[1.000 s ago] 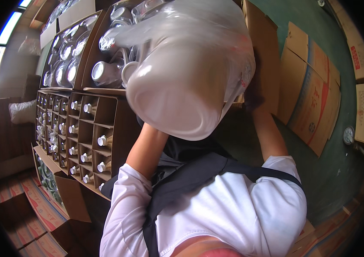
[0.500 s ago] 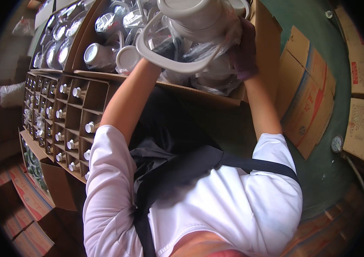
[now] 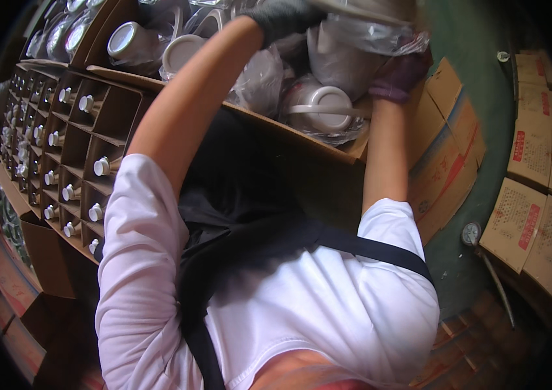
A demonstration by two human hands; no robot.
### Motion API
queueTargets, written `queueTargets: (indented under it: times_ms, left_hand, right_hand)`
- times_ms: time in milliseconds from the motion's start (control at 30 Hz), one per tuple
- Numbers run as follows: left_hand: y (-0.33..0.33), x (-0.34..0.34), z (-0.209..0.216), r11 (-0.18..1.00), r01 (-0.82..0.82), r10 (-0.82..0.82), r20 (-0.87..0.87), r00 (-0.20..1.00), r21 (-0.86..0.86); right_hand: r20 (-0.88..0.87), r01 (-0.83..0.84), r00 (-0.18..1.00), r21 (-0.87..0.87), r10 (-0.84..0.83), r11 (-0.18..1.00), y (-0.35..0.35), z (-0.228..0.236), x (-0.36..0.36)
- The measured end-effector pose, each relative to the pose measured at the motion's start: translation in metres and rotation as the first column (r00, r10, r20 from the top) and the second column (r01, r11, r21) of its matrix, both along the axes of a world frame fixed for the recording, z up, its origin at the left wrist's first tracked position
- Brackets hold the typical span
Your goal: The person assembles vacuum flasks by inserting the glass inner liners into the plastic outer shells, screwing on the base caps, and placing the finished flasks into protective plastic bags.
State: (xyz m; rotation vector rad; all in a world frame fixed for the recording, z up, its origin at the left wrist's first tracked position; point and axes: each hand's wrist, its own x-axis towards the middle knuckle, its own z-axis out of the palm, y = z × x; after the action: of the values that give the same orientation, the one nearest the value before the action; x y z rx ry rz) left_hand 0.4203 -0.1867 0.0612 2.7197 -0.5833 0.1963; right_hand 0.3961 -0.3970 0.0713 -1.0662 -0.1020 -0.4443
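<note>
At the top of the view a pale grey plastic jug with a loop handle (image 3: 377, 32) is held up in clear plastic wrap, cut off by the picture edge. My left hand (image 3: 286, 18), in a dark grey glove, is closed at its handle side, with the fingertips partly hidden. On the other side my right hand (image 3: 403, 77), gloved in purple, grips the wrapped jug from below. Under them an open cardboard box (image 3: 302, 133) holds several more wrapped grey jugs, one of them a jug lying base up (image 3: 328, 107) near the front corner.
To the left stands a divided carton (image 3: 110, 117) of white-capped bottles (image 3: 87, 103). Flattened cardboard (image 3: 448, 149) leans beside the box on the right. Stacked cartons (image 3: 513, 221) line the far right, near a round gauge (image 3: 470, 233) on the green floor (image 3: 464, 273).
The jug has moved up and to the right, partly out of view, and turned. Both hands have shifted with it, and the view has swung so surroundings sit further left.
</note>
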Motion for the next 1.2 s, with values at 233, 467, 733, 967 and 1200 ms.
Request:
queueTargets:
  times_ms: [233,467,733,967,1200]
  left_hand:
    - [-0.057,-0.026,-0.009,0.873,-0.101,0.115,0.000,0.993,-0.477]
    - [-0.033,-0.035,-0.005,0.697,0.177,-0.097,0.153,0.983,-0.695]
    - [-0.009,-0.057,-0.062,0.763,-0.261,0.052,-0.346,0.937,-0.592]
    - [-0.029,-0.051,-0.076,0.886,-0.382,0.265,-0.389,0.882,-0.261]
    - [-0.029,-0.067,-0.059,0.902,-0.085,-0.120,-0.435,0.893,-0.423]
  right_hand:
    - [-0.024,-0.010,1.000,-0.089,0.008,0.996,-0.070,-0.048,0.016]
    - [0.116,0.188,0.982,-0.508,-0.149,0.840,-0.072,-0.060,-0.064]
    - [-0.228,-0.257,0.960,-0.496,0.161,0.829,-0.031,-0.037,-0.056]
    - [-0.369,-0.368,0.929,-0.929,-0.012,0.028,-0.047,-0.031,-0.023]
    - [-0.451,-0.506,0.863,-0.769,0.229,0.392,-0.060,0.000,-0.001]
